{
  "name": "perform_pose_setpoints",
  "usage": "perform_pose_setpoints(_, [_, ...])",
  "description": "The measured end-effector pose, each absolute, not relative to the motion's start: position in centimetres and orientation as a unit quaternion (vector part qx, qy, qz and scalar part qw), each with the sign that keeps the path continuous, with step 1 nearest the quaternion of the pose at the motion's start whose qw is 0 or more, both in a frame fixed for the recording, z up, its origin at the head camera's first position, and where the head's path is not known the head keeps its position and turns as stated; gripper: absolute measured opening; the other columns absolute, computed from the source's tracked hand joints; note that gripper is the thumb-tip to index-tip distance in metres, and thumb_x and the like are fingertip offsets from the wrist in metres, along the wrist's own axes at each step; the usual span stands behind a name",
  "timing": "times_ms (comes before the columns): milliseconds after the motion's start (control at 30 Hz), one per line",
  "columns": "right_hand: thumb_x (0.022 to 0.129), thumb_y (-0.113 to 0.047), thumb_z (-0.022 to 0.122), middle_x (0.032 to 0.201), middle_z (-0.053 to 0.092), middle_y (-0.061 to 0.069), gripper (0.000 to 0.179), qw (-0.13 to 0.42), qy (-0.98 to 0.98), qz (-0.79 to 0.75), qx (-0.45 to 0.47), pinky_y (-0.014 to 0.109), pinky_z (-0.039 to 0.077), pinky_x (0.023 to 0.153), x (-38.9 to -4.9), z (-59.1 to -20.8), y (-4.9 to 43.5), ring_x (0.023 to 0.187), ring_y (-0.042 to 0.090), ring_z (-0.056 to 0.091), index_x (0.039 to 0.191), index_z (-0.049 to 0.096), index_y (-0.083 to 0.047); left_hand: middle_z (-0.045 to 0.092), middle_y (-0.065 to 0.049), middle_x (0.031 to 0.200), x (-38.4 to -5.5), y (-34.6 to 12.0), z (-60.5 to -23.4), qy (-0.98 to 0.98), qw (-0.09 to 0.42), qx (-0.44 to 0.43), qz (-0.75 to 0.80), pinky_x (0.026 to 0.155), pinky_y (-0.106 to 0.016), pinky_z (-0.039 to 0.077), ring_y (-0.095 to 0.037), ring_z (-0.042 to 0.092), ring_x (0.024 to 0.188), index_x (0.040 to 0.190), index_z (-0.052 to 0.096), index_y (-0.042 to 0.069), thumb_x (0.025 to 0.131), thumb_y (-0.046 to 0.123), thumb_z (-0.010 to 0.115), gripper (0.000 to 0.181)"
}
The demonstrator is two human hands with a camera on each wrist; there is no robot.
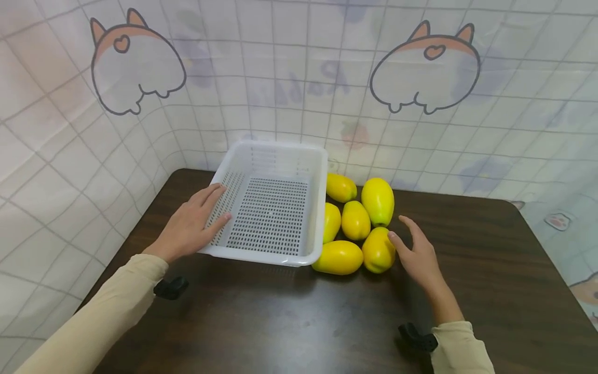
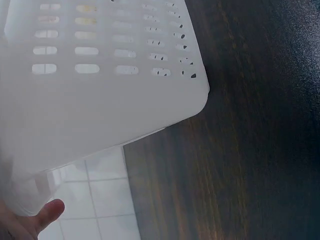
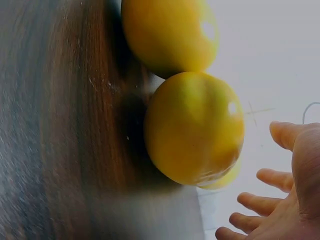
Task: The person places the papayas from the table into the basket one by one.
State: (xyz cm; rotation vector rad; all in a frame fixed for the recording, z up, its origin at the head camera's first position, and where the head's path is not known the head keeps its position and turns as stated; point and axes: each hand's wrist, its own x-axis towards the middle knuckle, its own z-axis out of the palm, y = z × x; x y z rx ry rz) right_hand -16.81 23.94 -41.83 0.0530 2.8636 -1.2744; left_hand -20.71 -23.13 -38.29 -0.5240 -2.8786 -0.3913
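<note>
A white plastic basket point(image 1: 273, 258) with a slotted floor point(image 1: 271, 213) stands at the left, nothing inside it. My left hand point(image 1: 189, 223) lies at its left rim, fingers fairly straight and thumb spread over the inner side. In the left wrist view, the basket's slotted wall point(image 2: 105, 107) fills the upper left and a thumb point(image 2: 49, 212) shows below. Several smooth yellow oval fruits, mango-like, are grouped against the basket's right side. My right hand point(image 1: 420, 259), fingers spread, is beside the nearest right fruit point(image 1: 377, 252); the right wrist view shows a gap between the hand point(image 3: 280, 200) and that fruit point(image 3: 195, 130).
A dark wood-grain table point(image 1: 280, 322) carries everything. Behind and to the left hangs a white gridded cloth point(image 1: 299, 78) with cartoon animals, close to the table's back edge. Black straps point(image 1: 417, 337) sit at both wrists.
</note>
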Motion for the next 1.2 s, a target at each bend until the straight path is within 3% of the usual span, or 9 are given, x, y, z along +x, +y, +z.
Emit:
perform_pose_setpoints(367, [0.098, -0.053, 0.042, 0.161, 0.017, 0.018, 0.070, 0.018, 0.904, -0.425, 0.045, 0.068, 0.023, 0.110, -16.2, -42.6, 23.7, 0.144, 0.048, 0.020, 0.154, 0.019, -0.017, 0.020, -0.011, 0.160, -21.1, -23.8, -38.1, -0.971, 0.054, -0.141, -0.186, 0.109, -0.061, 0.033, -0.035, 0.025, 0.144, 0.153, 0.024, 0.013, 0.098, 0.048, 0.044, 0.068])
perform_pose_setpoints(700, [0.098, -0.053, 0.043, 0.162, 0.014, 0.014, 0.069, 0.027, 0.885, -0.461, 0.063, 0.062, 0.030, 0.110, -15.9, -42.8, 23.6, 0.140, 0.049, 0.030, 0.154, 0.018, -0.020, 0.017, -0.013, 0.160, -21.2, -24.3, -38.2, -0.966, 0.040, -0.128, -0.222, 0.105, -0.063, 0.035, -0.039, 0.035, 0.136, 0.153, 0.021, 0.013, 0.099, 0.048, 0.042, 0.068])
perform_pose_setpoints(1033, [0.098, -0.051, 0.044, 0.162, 0.014, 0.015, 0.069, 0.023, 0.879, -0.472, 0.067, 0.058, 0.026, 0.114, -15.9, -43.0, 23.5, 0.146, 0.042, 0.020, 0.154, 0.020, -0.018, 0.018, -0.015, 0.160, -21.2, -24.9, -38.3, -0.959, 0.017, -0.095, -0.266, 0.102, -0.065, 0.037, -0.039, 0.043, 0.126, 0.154, 0.017, 0.012, 0.101, 0.044, 0.042, 0.067])
perform_pose_setpoints(1200, [0.099, -0.048, 0.045, 0.161, 0.016, 0.015, 0.067, 0.016, 0.875, -0.479, 0.063, 0.056, 0.026, 0.115, -16.0, -43.2, 23.4, 0.147, 0.040, 0.018, 0.153, 0.021, -0.016, 0.014, -0.019, 0.160, -21.3, -25.2, -38.3, -0.954, 0.001, -0.087, -0.288, 0.106, -0.067, 0.031, -0.043, 0.035, 0.133, 0.154, 0.014, 0.005, 0.102, 0.045, 0.038, 0.070])
